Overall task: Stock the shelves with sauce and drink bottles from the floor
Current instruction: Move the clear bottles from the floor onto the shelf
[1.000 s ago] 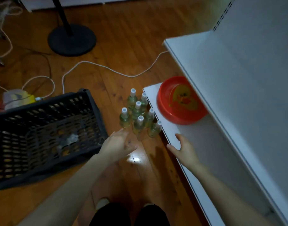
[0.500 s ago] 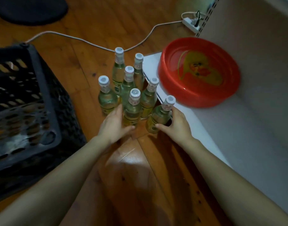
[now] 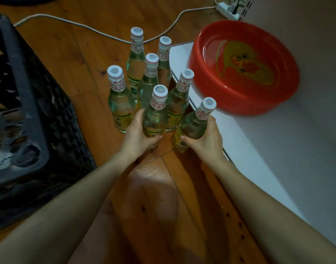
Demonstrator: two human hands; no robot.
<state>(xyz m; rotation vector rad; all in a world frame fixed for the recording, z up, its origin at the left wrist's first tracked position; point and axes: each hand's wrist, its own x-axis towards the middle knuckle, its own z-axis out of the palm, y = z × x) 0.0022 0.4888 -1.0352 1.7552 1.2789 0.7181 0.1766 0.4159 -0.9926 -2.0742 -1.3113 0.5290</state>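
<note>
Your left grip [image 3: 138,134] clasps an upright bottle [image 3: 155,119] and your right grip [image 3: 207,140] a leaning bottle [image 3: 192,126], both low at the floor [image 3: 163,206], other bottles [image 3: 121,103] just beyond; lift each straight up clear of its neighbours, then across to the shelf [image 3: 277,145] right of your right grip.

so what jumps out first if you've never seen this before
The cluster of clear bottles with white caps standing on the wooden floor, where the left hand grips the front bottle and the right hand grips the rightmost bottle by the white shelf. Next, the bright red basin on that shelf, and the black crate at left.
</note>
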